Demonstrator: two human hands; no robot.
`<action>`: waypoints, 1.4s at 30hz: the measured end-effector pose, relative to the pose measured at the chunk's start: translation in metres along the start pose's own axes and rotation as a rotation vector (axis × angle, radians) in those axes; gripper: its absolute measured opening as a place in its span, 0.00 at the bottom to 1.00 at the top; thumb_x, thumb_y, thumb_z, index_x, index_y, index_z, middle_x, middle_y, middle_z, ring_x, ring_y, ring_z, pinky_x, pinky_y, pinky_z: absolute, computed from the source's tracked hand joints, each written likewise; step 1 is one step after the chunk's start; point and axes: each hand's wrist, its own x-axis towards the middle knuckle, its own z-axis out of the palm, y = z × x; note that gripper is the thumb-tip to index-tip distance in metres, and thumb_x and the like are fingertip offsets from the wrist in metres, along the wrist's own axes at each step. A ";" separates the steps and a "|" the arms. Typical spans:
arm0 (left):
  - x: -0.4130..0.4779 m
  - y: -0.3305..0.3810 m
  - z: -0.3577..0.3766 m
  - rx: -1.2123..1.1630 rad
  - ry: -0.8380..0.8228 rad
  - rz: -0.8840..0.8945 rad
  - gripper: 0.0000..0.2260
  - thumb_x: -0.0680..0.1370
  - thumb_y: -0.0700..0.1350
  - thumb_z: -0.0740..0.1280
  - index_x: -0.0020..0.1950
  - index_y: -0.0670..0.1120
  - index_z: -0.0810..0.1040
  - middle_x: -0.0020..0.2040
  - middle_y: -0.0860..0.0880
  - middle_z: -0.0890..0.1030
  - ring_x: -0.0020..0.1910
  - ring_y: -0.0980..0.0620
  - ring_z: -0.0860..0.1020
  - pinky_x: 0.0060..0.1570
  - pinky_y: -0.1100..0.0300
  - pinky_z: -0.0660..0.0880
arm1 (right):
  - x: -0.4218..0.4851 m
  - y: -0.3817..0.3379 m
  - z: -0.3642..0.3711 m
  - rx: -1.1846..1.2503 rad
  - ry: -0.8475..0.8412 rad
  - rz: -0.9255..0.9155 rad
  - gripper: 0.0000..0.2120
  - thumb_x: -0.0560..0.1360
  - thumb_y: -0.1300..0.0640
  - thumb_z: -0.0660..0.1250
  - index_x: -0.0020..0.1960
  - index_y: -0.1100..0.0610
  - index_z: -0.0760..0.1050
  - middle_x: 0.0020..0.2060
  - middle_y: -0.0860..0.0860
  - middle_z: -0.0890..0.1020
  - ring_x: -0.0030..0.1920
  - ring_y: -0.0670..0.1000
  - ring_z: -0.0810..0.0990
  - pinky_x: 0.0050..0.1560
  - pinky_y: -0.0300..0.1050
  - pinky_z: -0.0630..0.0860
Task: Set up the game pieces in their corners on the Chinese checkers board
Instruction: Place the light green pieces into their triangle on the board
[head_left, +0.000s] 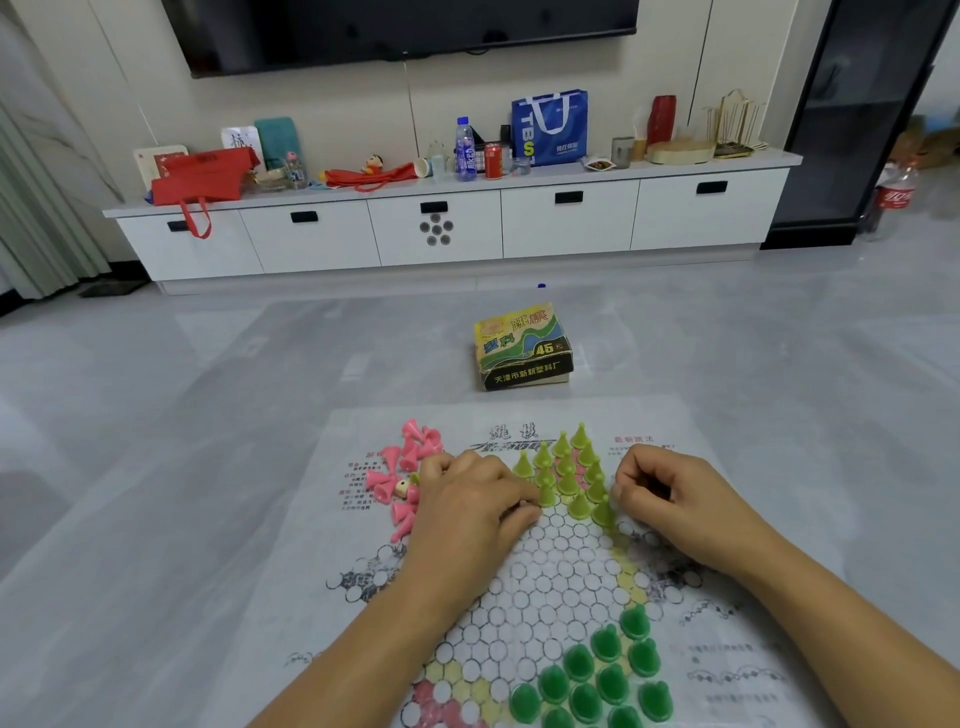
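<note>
The paper checkers board (550, 577) lies flat on the floor. Several yellow-green cone pieces (566, 467) stand in its far corner. Dark green pieces (597, 675) fill the near corner. Pink pieces (400, 478) lie tipped over in a loose heap at the board's left edge. My left hand (467, 504) rests on the board with curled fingers, its fingertips at the left end piece (545, 493) of the yellow-green front row. My right hand (670, 493) has curled fingers that pinch at the right end piece (604, 512) of that row.
The game's cardboard box (522, 348) sits on the grey floor just beyond the board. A long white TV cabinet (447, 228) with bags, bottles and cans runs along the far wall. A cola bottle (893, 200) stands at the right.
</note>
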 end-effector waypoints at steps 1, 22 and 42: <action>0.000 0.000 0.000 0.011 0.005 0.003 0.12 0.70 0.57 0.60 0.42 0.56 0.81 0.35 0.59 0.78 0.39 0.61 0.69 0.47 0.61 0.57 | 0.000 0.000 0.000 -0.002 0.003 0.001 0.11 0.72 0.61 0.65 0.31 0.52 0.71 0.27 0.43 0.77 0.30 0.41 0.71 0.35 0.37 0.70; 0.003 -0.004 -0.008 0.071 0.107 -0.065 0.10 0.73 0.53 0.62 0.45 0.53 0.81 0.38 0.57 0.78 0.42 0.61 0.68 0.46 0.64 0.54 | 0.000 -0.004 -0.001 -0.024 -0.024 0.021 0.08 0.72 0.63 0.64 0.34 0.58 0.72 0.29 0.50 0.77 0.28 0.41 0.69 0.35 0.40 0.69; -0.006 -0.033 -0.041 0.032 -0.073 -0.538 0.13 0.68 0.59 0.69 0.49 0.56 0.80 0.51 0.57 0.69 0.54 0.58 0.59 0.46 0.63 0.50 | -0.001 -0.003 0.000 0.006 -0.012 0.023 0.09 0.72 0.62 0.63 0.34 0.57 0.73 0.26 0.41 0.77 0.26 0.40 0.69 0.30 0.32 0.67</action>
